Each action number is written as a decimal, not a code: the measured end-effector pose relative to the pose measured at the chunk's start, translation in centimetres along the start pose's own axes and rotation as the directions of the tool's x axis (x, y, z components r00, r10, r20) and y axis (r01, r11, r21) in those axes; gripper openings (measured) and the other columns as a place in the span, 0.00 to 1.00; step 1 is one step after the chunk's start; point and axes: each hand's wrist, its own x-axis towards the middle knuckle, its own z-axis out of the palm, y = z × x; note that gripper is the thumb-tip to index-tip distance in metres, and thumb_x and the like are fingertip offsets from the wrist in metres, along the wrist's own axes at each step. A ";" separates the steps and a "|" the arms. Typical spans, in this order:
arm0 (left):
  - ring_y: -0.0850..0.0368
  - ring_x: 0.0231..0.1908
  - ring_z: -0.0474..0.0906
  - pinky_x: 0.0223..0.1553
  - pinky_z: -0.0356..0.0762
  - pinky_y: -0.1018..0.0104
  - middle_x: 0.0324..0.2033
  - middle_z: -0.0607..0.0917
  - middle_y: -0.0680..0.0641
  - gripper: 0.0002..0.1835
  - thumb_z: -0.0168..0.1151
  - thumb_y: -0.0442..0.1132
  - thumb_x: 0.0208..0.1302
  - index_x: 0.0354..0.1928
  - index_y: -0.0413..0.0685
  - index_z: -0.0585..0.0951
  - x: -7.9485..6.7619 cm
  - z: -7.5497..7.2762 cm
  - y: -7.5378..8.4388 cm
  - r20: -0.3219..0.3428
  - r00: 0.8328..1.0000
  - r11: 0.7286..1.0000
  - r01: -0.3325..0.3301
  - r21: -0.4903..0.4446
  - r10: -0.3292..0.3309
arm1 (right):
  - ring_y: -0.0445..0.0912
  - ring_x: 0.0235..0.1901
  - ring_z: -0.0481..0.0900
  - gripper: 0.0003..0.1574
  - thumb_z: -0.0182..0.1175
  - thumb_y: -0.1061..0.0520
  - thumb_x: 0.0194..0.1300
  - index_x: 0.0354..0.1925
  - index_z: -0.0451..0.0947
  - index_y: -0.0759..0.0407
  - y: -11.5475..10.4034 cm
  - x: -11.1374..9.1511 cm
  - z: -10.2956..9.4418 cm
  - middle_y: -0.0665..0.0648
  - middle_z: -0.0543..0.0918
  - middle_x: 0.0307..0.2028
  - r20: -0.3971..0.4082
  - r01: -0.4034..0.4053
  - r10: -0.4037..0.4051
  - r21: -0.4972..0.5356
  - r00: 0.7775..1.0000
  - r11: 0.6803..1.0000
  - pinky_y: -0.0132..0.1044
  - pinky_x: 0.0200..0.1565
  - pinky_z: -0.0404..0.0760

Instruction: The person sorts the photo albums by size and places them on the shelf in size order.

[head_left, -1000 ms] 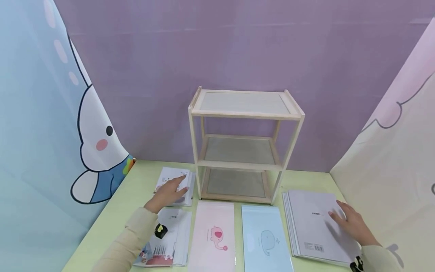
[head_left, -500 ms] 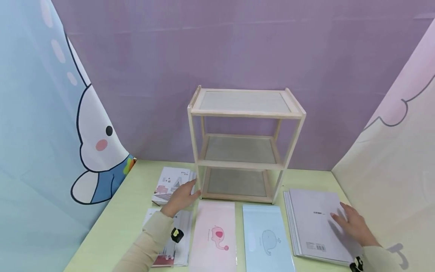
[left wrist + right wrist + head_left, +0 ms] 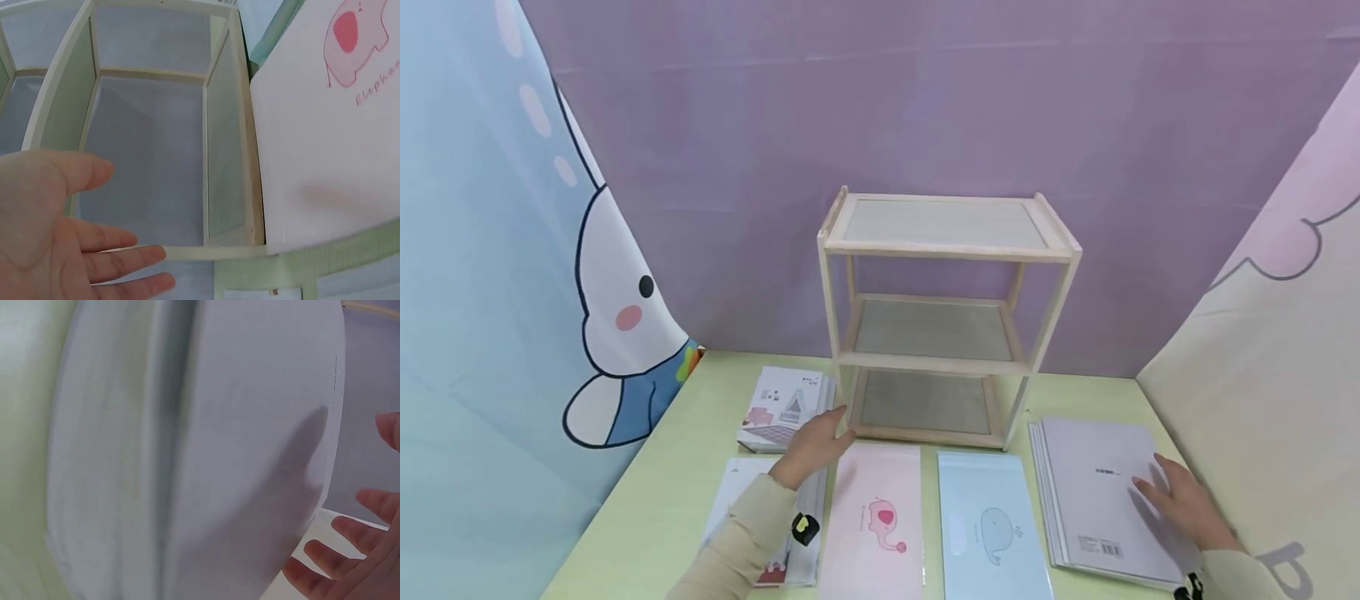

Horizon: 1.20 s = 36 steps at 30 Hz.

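Observation:
My left hand (image 3: 814,450) hovers with extended fingers at the front left foot of a small wooden three-tier shelf (image 3: 934,364); nothing is in it. Below it lie a white book stack (image 3: 730,492), partly hidden by my forearm, and a pink elephant-print folder (image 3: 871,521). In the left wrist view the fingers spread beside the shelf frame (image 3: 252,175). My right hand (image 3: 1183,504), fingers loosely spread and holding nothing, is over the right edge of a stack of large white books (image 3: 1101,500). Its shadow falls on the top cover (image 3: 250,456).
A blue whale-print folder (image 3: 995,525) lies between the pink one and the right stack. Small white books (image 3: 786,404) sit left of the shelf. A purple curtain (image 3: 955,100) hangs behind the green table (image 3: 640,508), with printed curtains (image 3: 475,250) at the sides.
My left hand has moved right and toward me, from over the small white books to the shelf's front left foot. The right hand has stayed nearly in place.

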 end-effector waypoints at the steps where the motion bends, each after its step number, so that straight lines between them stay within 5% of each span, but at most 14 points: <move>1: 0.38 0.57 0.71 0.57 0.69 0.46 0.57 0.75 0.34 0.30 0.52 0.47 0.66 0.63 0.31 0.67 0.0 0.1 0.2 0.001 1.000 1.000 -0.004 -0.013 0.004 | 0.79 0.54 0.56 0.44 0.52 0.48 0.68 0.60 0.53 0.87 0.1 0.0 0.0 0.87 0.57 0.55 -0.005 -0.003 0.003 0.000 1.000 1.000 0.70 0.53 0.57; 7: 0.37 0.60 0.68 0.60 0.66 0.45 0.59 0.73 0.33 0.29 0.53 0.45 0.67 0.62 0.29 0.67 0.1 0.7 1.3 0.011 0.999 0.993 -0.052 -0.102 0.054 | 0.79 0.54 0.56 0.43 0.52 0.49 0.68 0.60 0.54 0.87 0.2 -0.1 0.1 0.88 0.57 0.55 -0.002 -0.020 0.020 0.002 1.000 1.000 0.69 0.53 0.57; 22: 0.39 0.59 0.70 0.59 0.68 0.47 0.59 0.73 0.34 0.30 0.52 0.48 0.68 0.63 0.32 0.67 1.2 3.8 5.1 0.053 0.993 0.989 -0.104 -0.104 0.110 | 0.80 0.56 0.53 0.45 0.50 0.51 0.69 0.60 0.47 0.90 0.8 -0.4 0.1 0.90 0.54 0.56 0.068 -0.087 0.086 0.002 0.994 0.996 0.69 0.55 0.56; 28: 0.41 0.61 0.68 0.61 0.66 0.50 0.61 0.72 0.36 0.31 0.52 0.49 0.68 0.64 0.33 0.67 1.3 5.1 6.9 0.094 0.989 0.988 -0.098 -0.122 0.110 | 0.80 0.58 0.48 0.49 0.49 0.49 0.69 0.60 0.40 0.91 1.2 -0.3 0.2 0.90 0.48 0.57 0.177 -0.163 0.160 0.002 0.971 0.987 0.68 0.58 0.52; 36: 0.44 0.63 0.66 0.63 0.64 0.52 0.63 0.71 0.40 0.31 0.50 0.51 0.68 0.66 0.37 0.66 1.4 6.9 9.0 0.166 0.982 0.987 -0.060 -0.148 0.085 | 0.79 0.59 0.45 0.54 0.49 0.46 0.67 0.61 0.36 0.90 1.0 -0.8 0.4 0.89 0.46 0.58 0.209 -0.269 0.262 0.003 0.942 0.963 0.67 0.61 0.49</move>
